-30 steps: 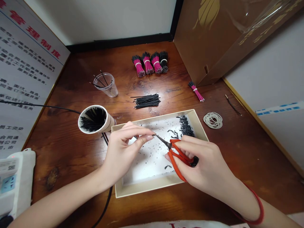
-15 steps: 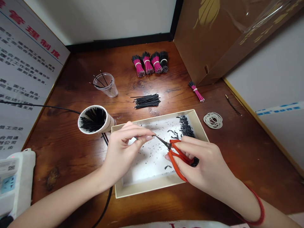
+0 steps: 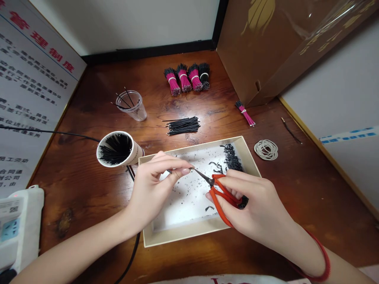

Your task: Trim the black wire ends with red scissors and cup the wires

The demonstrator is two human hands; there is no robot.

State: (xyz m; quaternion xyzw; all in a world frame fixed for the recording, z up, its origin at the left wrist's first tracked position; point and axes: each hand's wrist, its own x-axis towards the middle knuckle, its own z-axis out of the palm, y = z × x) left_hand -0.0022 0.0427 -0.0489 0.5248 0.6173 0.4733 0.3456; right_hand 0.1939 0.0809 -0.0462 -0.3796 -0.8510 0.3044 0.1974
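Note:
My left hand (image 3: 161, 177) pinches a short black wire (image 3: 169, 171) between thumb and index finger; most of it is hidden by the fingers. Wrapped around the orange handles of small scissors (image 3: 220, 193) is my right hand (image 3: 251, 201). The scissor tips meet the wire's end just past my left fingertips. Both hands are above a shallow cream box (image 3: 177, 238) with a white floor. Tiny cut bits are scattered over that floor, and a heap of black scraps (image 3: 232, 157) lies along its right side.
Beyond the box lies a loose pile of black wires (image 3: 183, 126). A paper cup (image 3: 133, 152) full of black wires and a clear plastic cup (image 3: 139, 108) stand at left. Banded wire bundles (image 3: 185, 79) sit at the back, rubber bands (image 3: 265, 150) at right. A power strip (image 3: 28, 225) is at far left.
Both hands stay in nearly the same place, scissor tips still at the wire's end. A small light-coloured tip shows slightly more there. The surroundings look the same.

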